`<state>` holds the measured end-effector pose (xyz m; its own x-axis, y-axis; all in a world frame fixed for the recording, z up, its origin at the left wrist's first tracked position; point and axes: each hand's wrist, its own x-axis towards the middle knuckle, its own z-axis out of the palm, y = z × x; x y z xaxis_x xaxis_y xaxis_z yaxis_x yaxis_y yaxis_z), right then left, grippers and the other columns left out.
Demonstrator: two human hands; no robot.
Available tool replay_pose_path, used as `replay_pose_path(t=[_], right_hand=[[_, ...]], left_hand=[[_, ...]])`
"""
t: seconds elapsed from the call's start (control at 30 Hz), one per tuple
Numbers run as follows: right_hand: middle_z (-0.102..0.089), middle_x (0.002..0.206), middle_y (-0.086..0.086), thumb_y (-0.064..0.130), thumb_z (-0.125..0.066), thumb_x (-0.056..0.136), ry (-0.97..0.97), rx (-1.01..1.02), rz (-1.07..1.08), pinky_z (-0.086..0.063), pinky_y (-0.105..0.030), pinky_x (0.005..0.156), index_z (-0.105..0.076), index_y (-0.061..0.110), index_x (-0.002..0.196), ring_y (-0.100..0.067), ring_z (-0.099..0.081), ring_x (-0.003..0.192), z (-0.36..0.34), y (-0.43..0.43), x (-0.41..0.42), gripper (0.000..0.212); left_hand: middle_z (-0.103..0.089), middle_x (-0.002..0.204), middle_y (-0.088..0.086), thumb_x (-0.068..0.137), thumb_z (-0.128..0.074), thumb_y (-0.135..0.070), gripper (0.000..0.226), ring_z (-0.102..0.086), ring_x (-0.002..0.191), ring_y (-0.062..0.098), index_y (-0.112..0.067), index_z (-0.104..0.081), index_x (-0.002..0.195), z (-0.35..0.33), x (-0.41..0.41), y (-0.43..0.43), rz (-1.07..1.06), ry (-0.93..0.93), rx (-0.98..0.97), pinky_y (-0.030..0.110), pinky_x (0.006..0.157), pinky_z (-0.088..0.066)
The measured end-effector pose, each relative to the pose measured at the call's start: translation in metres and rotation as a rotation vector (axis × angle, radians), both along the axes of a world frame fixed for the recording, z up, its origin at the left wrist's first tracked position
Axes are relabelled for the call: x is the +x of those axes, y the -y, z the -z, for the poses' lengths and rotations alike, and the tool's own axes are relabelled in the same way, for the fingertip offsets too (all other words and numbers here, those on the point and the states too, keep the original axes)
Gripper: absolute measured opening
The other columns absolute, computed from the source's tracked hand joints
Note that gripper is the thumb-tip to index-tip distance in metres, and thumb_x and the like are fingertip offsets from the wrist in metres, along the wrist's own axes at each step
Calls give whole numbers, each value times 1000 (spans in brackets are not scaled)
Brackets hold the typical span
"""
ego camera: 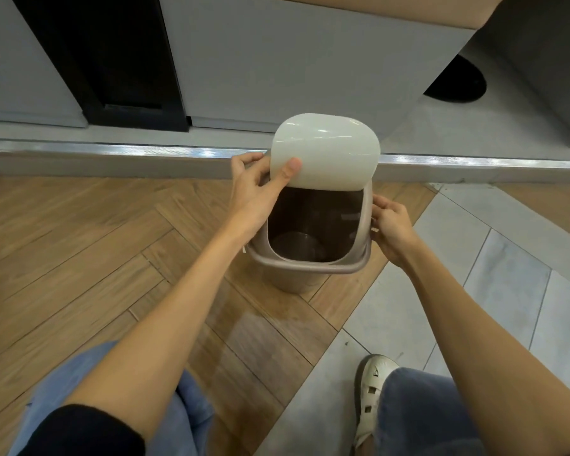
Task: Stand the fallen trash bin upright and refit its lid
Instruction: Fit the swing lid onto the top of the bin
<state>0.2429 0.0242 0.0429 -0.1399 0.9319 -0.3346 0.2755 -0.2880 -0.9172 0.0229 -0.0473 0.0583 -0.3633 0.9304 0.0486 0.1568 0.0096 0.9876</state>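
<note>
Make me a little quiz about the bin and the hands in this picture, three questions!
1. True or false: the trash bin is lying on its side.
2. Which hand pinches the white lid? A) the left hand B) the right hand C) neither
3. Fill in the gap: the bin stands on the ____ floor, beside the grey tiles.

Key
1. False. It stands upright, its open mouth facing up.
2. A. The left hand's thumb presses on the lid's top at its edge; the right hand holds the bin's rim.
3. Wooden.
</note>
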Motion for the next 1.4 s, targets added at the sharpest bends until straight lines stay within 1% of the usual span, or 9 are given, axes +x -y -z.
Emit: replay_pose_path(t=[0.17, 0.27, 0.53, 0.7, 0.83, 0.93, 1.1, 1.2, 1.4], right_hand=[[-66, 120, -10, 9, -41, 100, 170, 137, 17, -55, -48, 93, -57, 15, 131, -28, -64, 106, -3, 2, -2, 36], [-64, 127, -2, 30, -46, 92, -62, 276, 213, -49, -37, 93, -63, 23, 125, -15, -58, 113, -31, 4, -14, 37], [-69, 88, 5, 26, -54, 98, -135, 496, -4, -51, -18, 67, -69, 12, 96, 2, -62, 78, -63, 0, -46, 20], [-60, 63, 5, 34, -59, 93, -83, 325, 152, -46, -21, 57, -59, 9, 70, -5, -57, 55, -61, -27, -47, 33], [-68, 82, -8, 51, -56, 87, 111, 373, 158, -53, -40, 74, -63, 1, 83, -17, -61, 77, -54, -33, -48, 51], [-67, 92, -2, 51, -52, 90, 212, 404, 84, -48, -32, 75, -65, 13, 88, -18, -62, 87, -51, -36, -45, 40], [-50, 72, -23, 36, -47, 97, 413, 411, -89, -32, -32, 62, -60, -13, 86, -19, -44, 70, -45, -40, -40, 52], [-56, 76, 0, 38, -46, 98, 326, 330, -21, -37, -28, 63, -64, 9, 82, -13, -50, 74, -52, -28, -32, 38], [-57, 106, 11, 60, -41, 93, 122, 37, 78, -38, -34, 78, -52, 23, 130, -12, -54, 96, -41, 12, -13, 54]], left_hand=[[-33, 121, 0, 83, -62, -52, 33, -50, 116, 16, -20, -68, 87, -3, 6, -19, 10, -80, -3, 16, 92, -42], [-34, 121, 0, 81, -62, -55, 45, -50, 113, 15, -12, -69, 95, -5, 8, -25, 26, -69, -7, 16, 90, -42], [-36, 149, 2, 76, -68, -55, 90, -39, 134, 18, -20, -25, 146, 15, 9, -13, 25, -45, -17, 43, 109, -40], [-31, 154, 1, 84, -67, -42, 81, -33, 138, 14, -21, -23, 150, 17, 22, -6, 52, -75, 12, 17, 102, -33], [-29, 156, 1, 88, -63, -39, 76, -29, 138, 12, -20, -23, 150, 17, 26, -6, 2, -90, 19, -7, 88, -23], [-30, 155, 0, 90, -59, -40, 72, -31, 138, 12, -21, -24, 150, 17, 27, -4, -9, -80, 12, 10, 99, -27], [-30, 156, -3, 95, -50, -43, 63, -28, 141, 8, -22, -27, 150, 17, 29, -2, -39, -42, -8, 16, 108, -23], [-32, 155, -5, 98, -43, -42, 55, -29, 139, 5, -24, -29, 148, 14, 34, 5, -84, -41, -12, 18, 107, -23], [-41, 149, -4, 97, -39, -50, 54, -35, 137, 13, -23, -41, 143, 37, 29, 21, -327, 251, -217, 30, 112, -26]])
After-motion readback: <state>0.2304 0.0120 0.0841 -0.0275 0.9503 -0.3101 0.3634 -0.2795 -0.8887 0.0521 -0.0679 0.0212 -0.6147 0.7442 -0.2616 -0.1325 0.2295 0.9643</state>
